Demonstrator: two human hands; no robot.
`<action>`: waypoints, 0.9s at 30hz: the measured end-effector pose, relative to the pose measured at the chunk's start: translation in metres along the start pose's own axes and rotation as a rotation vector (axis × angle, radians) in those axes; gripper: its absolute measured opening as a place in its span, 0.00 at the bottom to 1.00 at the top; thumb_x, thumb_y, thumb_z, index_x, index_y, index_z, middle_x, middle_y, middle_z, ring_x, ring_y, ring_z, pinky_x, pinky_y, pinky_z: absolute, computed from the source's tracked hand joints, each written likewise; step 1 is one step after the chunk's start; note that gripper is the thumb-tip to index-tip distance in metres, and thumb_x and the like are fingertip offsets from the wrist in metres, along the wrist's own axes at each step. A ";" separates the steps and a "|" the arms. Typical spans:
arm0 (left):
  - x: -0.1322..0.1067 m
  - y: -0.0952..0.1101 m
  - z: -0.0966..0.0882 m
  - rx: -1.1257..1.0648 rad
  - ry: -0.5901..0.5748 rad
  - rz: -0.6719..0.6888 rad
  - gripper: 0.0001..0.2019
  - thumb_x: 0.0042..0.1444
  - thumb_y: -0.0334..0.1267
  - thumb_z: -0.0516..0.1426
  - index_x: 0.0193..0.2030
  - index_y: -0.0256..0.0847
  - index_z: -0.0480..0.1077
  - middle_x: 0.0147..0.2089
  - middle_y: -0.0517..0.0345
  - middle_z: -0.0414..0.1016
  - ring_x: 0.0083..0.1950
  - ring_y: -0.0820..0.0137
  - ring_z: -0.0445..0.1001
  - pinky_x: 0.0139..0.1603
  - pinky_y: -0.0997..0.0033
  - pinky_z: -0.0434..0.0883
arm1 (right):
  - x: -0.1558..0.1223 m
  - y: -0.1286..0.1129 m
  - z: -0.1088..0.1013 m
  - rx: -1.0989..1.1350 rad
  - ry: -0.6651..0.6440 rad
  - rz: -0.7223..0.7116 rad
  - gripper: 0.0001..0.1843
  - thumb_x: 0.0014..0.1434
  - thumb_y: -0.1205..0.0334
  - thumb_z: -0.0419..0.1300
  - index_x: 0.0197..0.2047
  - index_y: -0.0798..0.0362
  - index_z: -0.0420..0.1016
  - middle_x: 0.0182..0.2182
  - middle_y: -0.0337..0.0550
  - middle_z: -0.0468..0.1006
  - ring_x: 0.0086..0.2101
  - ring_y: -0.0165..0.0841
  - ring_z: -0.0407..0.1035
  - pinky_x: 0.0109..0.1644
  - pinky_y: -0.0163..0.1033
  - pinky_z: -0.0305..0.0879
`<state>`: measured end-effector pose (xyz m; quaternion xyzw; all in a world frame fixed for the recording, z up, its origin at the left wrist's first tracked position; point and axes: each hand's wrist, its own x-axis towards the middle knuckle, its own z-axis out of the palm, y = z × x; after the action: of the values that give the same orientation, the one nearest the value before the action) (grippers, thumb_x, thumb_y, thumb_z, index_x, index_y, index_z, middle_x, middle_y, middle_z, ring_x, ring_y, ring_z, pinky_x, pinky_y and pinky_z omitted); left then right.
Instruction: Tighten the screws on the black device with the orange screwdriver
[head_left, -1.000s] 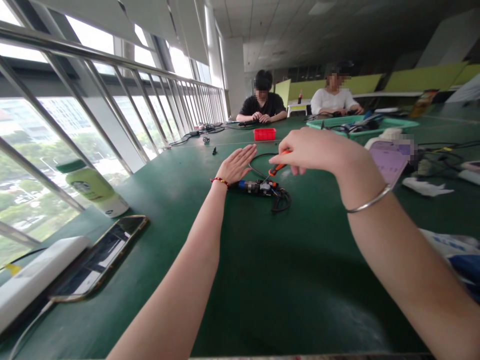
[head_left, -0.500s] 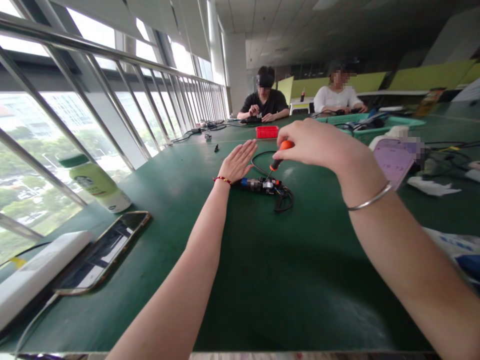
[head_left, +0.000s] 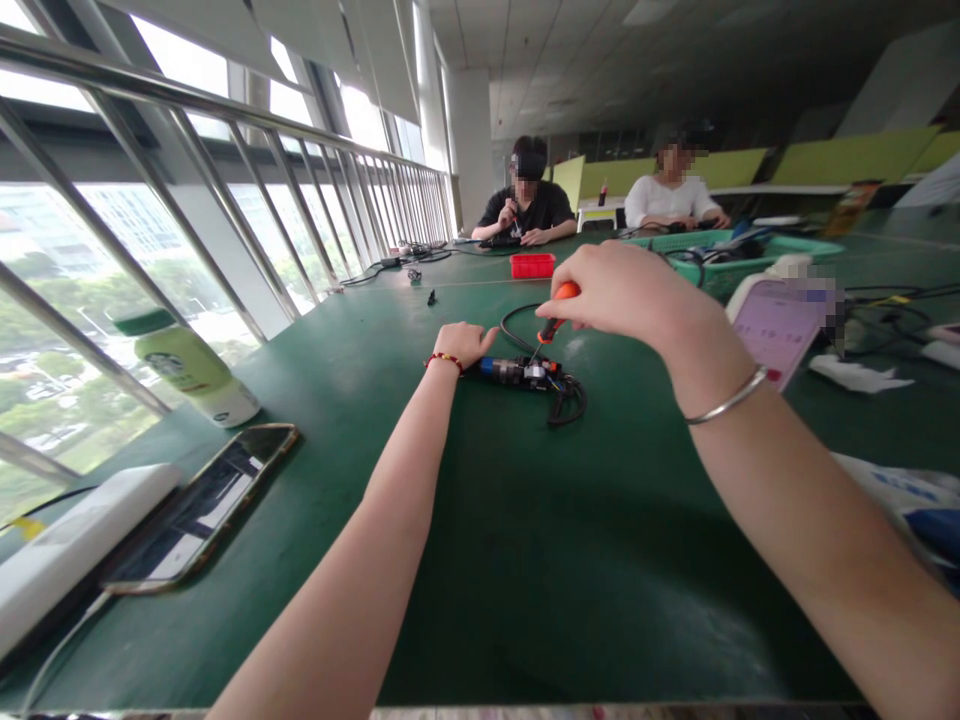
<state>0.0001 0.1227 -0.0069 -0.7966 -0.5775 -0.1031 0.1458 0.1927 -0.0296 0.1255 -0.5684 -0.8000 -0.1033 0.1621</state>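
My right hand [head_left: 611,290] is closed around the orange and black handle of a screwdriver [head_left: 553,325]. Its shaft slants down, the tip at a small opened-up device [head_left: 517,371] lying on the green table. This device has a dark cylindrical body, a blue band, exposed metal and orange parts, and a black cable looped at its right end. By the left end of the device is my left hand [head_left: 465,343], thumb stretched out to the right. Its other fingers bend down behind the knuckles, out of sight; whether they grip anything is hidden.
A red tray [head_left: 532,266] and a green basket [head_left: 750,255] stand farther back. On the left are a bottle [head_left: 187,365], a phone [head_left: 206,510] and a power strip [head_left: 82,550]. Another phone [head_left: 772,325] leans at right. Two people sit across the table.
My left hand's fingers, stretched forward before, have bent down out of sight. My right hand and the screwdriver have shifted slightly left, the tip still at the device.
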 end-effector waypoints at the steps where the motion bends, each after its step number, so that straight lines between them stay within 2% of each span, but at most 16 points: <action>1: 0.001 0.000 0.000 -0.025 -0.055 -0.055 0.34 0.64 0.55 0.36 0.41 0.33 0.77 0.42 0.39 0.77 0.48 0.53 0.74 0.47 0.60 0.69 | 0.001 -0.001 0.001 -0.015 0.018 0.041 0.16 0.57 0.52 0.57 0.33 0.56 0.78 0.29 0.51 0.77 0.38 0.44 0.71 0.42 0.46 0.63; 3: 0.002 -0.001 0.001 -0.083 -0.134 -0.142 0.34 0.63 0.57 0.37 0.40 0.34 0.78 0.43 0.40 0.78 0.48 0.53 0.75 0.47 0.61 0.69 | 0.003 -0.002 0.004 -0.041 0.047 0.111 0.21 0.60 0.48 0.54 0.32 0.57 0.78 0.28 0.53 0.77 0.38 0.46 0.71 0.42 0.47 0.63; 5: 0.004 -0.002 0.002 -0.128 -0.174 -0.194 0.33 0.62 0.57 0.39 0.41 0.35 0.78 0.45 0.41 0.78 0.49 0.55 0.75 0.48 0.63 0.69 | 0.006 0.003 0.005 -0.037 0.053 0.135 0.21 0.60 0.48 0.53 0.32 0.57 0.78 0.29 0.53 0.77 0.38 0.46 0.72 0.41 0.47 0.63; 9: 0.005 -0.003 0.004 -0.153 -0.199 -0.256 0.30 0.62 0.55 0.41 0.41 0.36 0.78 0.44 0.44 0.78 0.48 0.58 0.76 0.47 0.66 0.70 | 0.010 0.018 0.006 0.080 -0.033 0.011 0.09 0.54 0.57 0.61 0.37 0.51 0.78 0.35 0.46 0.78 0.36 0.40 0.72 0.37 0.42 0.63; 11: 0.002 -0.002 0.004 -0.157 -0.190 -0.297 0.29 0.62 0.53 0.41 0.41 0.36 0.78 0.44 0.43 0.78 0.47 0.58 0.76 0.47 0.66 0.71 | 0.011 0.023 0.006 0.113 -0.042 -0.028 0.13 0.51 0.58 0.63 0.41 0.50 0.77 0.38 0.44 0.78 0.36 0.38 0.72 0.36 0.40 0.63; 13: -0.003 0.000 0.003 -0.155 -0.157 -0.340 0.29 0.62 0.52 0.40 0.43 0.35 0.77 0.45 0.41 0.78 0.48 0.56 0.76 0.47 0.64 0.71 | 0.011 0.023 0.007 0.102 -0.012 0.024 0.14 0.54 0.53 0.60 0.41 0.52 0.76 0.34 0.47 0.79 0.35 0.39 0.72 0.36 0.41 0.63; 15: -0.010 0.002 0.002 -0.151 -0.114 -0.376 0.30 0.63 0.50 0.38 0.45 0.33 0.76 0.45 0.39 0.77 0.49 0.55 0.75 0.47 0.63 0.71 | 0.012 0.020 0.008 0.061 0.028 0.140 0.20 0.59 0.47 0.54 0.36 0.55 0.77 0.27 0.50 0.77 0.33 0.41 0.72 0.36 0.44 0.63; 18: -0.018 0.005 -0.001 -0.152 -0.076 -0.405 0.29 0.63 0.48 0.38 0.44 0.33 0.76 0.44 0.39 0.78 0.47 0.55 0.76 0.46 0.62 0.71 | 0.013 0.019 0.010 0.031 0.051 0.227 0.22 0.60 0.46 0.51 0.32 0.55 0.76 0.25 0.51 0.75 0.34 0.44 0.72 0.36 0.45 0.62; 21: -0.022 0.006 -0.004 -0.161 -0.062 -0.403 0.27 0.63 0.47 0.40 0.43 0.35 0.77 0.42 0.41 0.78 0.46 0.56 0.76 0.45 0.64 0.71 | 0.015 0.025 0.009 0.102 0.002 0.160 0.15 0.56 0.51 0.56 0.41 0.52 0.75 0.32 0.48 0.78 0.34 0.40 0.72 0.35 0.42 0.62; 24: -0.023 0.006 -0.006 -0.173 -0.062 -0.381 0.26 0.63 0.46 0.41 0.41 0.37 0.78 0.42 0.43 0.79 0.45 0.58 0.77 0.44 0.65 0.71 | 0.013 0.033 0.004 0.133 -0.073 0.081 0.19 0.50 0.60 0.60 0.48 0.50 0.70 0.40 0.46 0.78 0.35 0.37 0.71 0.35 0.39 0.62; 27: -0.024 0.005 -0.008 -0.185 -0.068 -0.354 0.26 0.63 0.46 0.41 0.40 0.39 0.78 0.41 0.44 0.79 0.44 0.59 0.77 0.43 0.66 0.71 | 0.007 0.035 -0.001 0.114 -0.129 0.046 0.19 0.51 0.60 0.60 0.47 0.50 0.69 0.39 0.45 0.79 0.34 0.36 0.72 0.34 0.38 0.62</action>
<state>-0.0023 0.0968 -0.0081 -0.6956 -0.7013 -0.1529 0.0320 0.2240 -0.0121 0.1282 -0.5818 -0.8002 -0.0170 0.1449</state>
